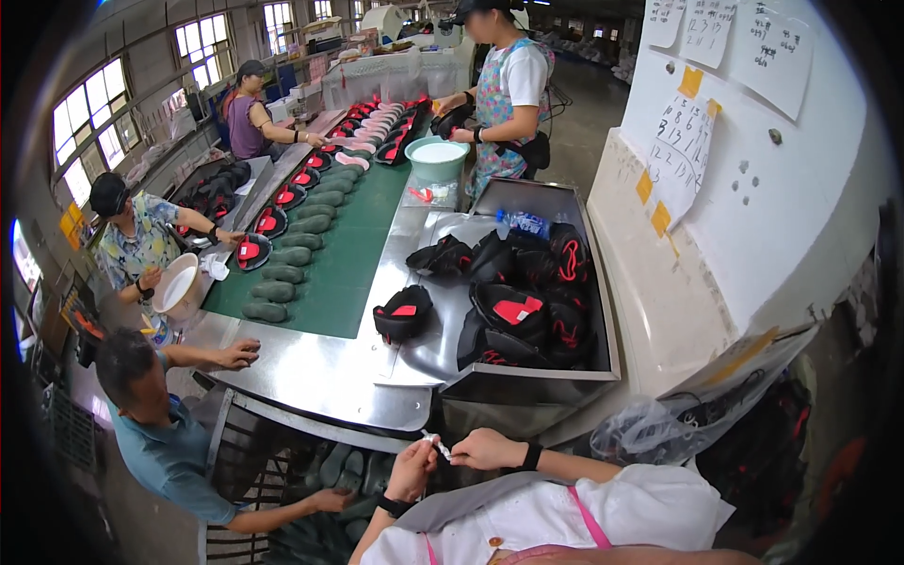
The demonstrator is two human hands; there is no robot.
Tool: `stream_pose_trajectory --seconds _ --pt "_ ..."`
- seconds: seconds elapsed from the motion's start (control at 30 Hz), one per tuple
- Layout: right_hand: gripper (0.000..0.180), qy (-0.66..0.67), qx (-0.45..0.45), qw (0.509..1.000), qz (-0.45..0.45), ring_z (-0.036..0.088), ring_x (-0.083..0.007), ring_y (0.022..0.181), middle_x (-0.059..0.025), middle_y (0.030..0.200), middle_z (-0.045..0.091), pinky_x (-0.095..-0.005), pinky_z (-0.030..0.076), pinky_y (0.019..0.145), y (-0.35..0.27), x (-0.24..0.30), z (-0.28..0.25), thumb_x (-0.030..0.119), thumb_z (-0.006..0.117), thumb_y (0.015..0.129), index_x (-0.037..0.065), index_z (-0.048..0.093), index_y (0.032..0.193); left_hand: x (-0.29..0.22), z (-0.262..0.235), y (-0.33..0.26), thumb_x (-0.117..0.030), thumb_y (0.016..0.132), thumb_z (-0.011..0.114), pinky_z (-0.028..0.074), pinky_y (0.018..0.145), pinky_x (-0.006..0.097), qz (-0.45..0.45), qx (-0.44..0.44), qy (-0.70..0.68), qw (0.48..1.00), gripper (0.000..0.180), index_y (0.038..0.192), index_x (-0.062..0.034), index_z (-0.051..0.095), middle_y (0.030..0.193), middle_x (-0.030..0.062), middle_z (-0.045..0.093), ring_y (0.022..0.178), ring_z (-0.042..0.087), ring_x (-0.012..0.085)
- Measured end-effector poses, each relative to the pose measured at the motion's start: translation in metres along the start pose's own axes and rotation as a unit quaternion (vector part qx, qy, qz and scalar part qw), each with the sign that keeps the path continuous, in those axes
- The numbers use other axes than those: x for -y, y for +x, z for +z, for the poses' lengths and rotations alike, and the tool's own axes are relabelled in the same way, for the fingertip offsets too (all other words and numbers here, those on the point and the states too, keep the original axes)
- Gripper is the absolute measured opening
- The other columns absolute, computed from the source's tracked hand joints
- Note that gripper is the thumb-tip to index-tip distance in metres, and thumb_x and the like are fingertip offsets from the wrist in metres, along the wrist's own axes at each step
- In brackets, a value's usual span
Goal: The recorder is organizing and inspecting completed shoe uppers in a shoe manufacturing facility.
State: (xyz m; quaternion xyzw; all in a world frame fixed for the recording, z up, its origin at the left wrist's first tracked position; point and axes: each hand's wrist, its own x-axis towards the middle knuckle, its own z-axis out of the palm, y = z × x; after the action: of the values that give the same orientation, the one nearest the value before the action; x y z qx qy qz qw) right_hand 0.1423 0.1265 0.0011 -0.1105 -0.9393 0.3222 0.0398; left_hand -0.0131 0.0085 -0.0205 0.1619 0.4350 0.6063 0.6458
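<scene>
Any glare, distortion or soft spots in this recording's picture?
Head view: upper-left windows wash out nearly white; head view: bright glare on the metal tabletop; head view: strong fisheye bending toward the rim, corners black; head view: left hand and right hand look fairly sharp, but the whitish item they hold is too small to identify.

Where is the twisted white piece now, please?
The white piece is at the head view's lower centre, held between the left hand and right hand.
</scene>
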Motion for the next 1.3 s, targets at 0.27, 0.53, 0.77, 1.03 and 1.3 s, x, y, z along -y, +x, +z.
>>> stream_pose_trajectory --seconds 0.27,0.53,0.77,1.03,1.3 --pt "0.022 0.028 -0.008 1.000 -0.010 0.058 -0.0321 0.061 -0.0126 0.063 0.059 -0.0408 0.044 0.054 -0.007 0.018 -0.005 0.030 0.056 0.080 0.010 0.062 0.073 0.033 -0.003 -0.007 -0.015 0.092 0.045 0.042 0.062 0.025 0.068 0.058 0.379 0.921 0.024 0.110 -0.0040 0.056 0.079 0.0053 0.060 0.069 0.054 0.0137" --pt "0.037 0.221 -0.008 0.969 0.111 0.054 -0.0197 0.048 -0.0088 0.053 0.055 -0.0315 0.041 0.049 -0.008 -0.001 -0.007 0.033 0.053 0.084 0.001 0.059 0.066 0.006 0.019 -0.023 -0.025 0.092 0.045 0.040 0.061 0.024 -0.055 0.169 0.364 0.914 0.027 0.102 -0.0032 0.059 0.076 0.0017 0.056 0.069 0.050 0.0089" --pt "0.025 0.357 -0.112 0.913 0.159 0.047 -0.0055 0.048 0.0015 0.054 0.054 -0.0220 0.038 0.046 0.001 0.008 -0.004 0.024 0.056 0.086 0.001 0.060 0.076 0.034 0.000 -0.012 -0.027 0.092 0.048 0.040 0.066 0.021 0.020 0.081 0.180 0.980 0.028 0.093 -0.0021 0.060 0.077 -0.0011 0.057 0.071 0.050 0.0064" --pt "0.031 0.298 -0.049 0.951 0.059 0.056 -0.0071 0.052 -0.0043 0.075 0.061 -0.0231 0.044 0.050 -0.009 0.012 -0.006 0.015 0.064 0.080 0.003 0.059 0.108 0.024 -0.004 -0.006 -0.026 0.093 0.046 0.039 0.066 0.022 0.063 0.084 0.157 0.982 0.028 0.082 -0.0023 0.056 0.076 0.0016 0.055 0.070 0.049 0.0088" --pt "0.018 0.329 -0.087 0.930 0.137 0.057 -0.0076 0.051 -0.0040 0.065 0.061 -0.0214 0.043 0.048 -0.012 0.016 -0.005 0.015 0.064 0.079 0.000 0.060 0.088 0.014 0.016 -0.012 -0.021 0.094 0.043 0.039 0.053 0.022 0.081 0.014 0.337 0.938 0.024 0.083 -0.0022 0.053 0.066 -0.0003 0.052 0.057 0.048 0.0070"
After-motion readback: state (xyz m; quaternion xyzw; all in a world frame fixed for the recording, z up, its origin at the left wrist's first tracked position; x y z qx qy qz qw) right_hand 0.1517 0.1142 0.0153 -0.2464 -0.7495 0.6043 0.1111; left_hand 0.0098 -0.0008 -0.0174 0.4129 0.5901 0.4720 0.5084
